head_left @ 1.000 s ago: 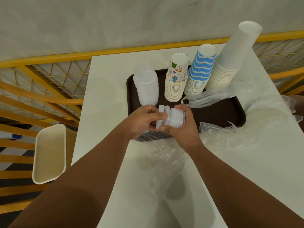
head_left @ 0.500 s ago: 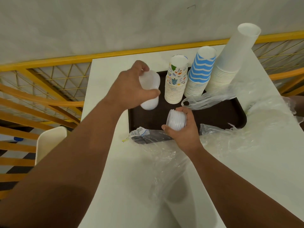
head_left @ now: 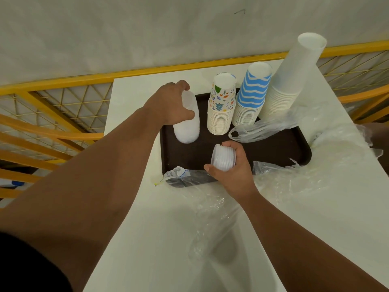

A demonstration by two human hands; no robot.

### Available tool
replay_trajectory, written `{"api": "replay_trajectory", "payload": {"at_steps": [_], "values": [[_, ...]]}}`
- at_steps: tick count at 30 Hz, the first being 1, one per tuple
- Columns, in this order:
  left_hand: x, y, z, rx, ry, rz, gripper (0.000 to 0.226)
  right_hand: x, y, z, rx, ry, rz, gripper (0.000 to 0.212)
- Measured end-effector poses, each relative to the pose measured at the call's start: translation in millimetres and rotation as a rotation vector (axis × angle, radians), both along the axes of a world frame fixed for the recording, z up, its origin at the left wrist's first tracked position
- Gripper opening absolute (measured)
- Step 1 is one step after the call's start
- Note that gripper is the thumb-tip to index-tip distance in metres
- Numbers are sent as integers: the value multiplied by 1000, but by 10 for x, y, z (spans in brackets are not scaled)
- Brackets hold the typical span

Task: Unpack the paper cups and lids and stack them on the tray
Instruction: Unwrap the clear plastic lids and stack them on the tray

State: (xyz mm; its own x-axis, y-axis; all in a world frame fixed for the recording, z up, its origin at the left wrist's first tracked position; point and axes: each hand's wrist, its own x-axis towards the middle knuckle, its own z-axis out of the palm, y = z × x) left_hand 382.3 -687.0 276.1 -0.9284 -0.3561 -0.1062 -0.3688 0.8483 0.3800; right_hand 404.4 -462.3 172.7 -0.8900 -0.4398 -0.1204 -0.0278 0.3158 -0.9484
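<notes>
Paper cups (head_left: 280,85) are already stacked in three columns along the back of the tray (head_left: 273,148), so it's just lids now. My left hand (head_left: 168,106) is wrapped around the tall lid stack (head_left: 187,127) at the tray's left. My right hand (head_left: 233,167) grips a short bunch of lids (head_left: 223,157). Best to steady the tall stack while adding these squarely on top
</notes>
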Motion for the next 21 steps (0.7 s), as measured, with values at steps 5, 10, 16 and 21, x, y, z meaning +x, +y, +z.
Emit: {"api": "replay_trajectory", "payload": {"at_steps": [5,10,16,21], "values": [[5,-4,-12,23,-20,3,82,7,-5,22,-7,-14,-1,71],[4,-15,-28,6,-50,-15,88,20,0,30,-27,-19,0,71],[194,222,124,-37,343,34,73,29,1,39,-64,-56,0,70],[638,878,-87,246,460,138,22,36,0,49,-148,-75,2,67]]}}
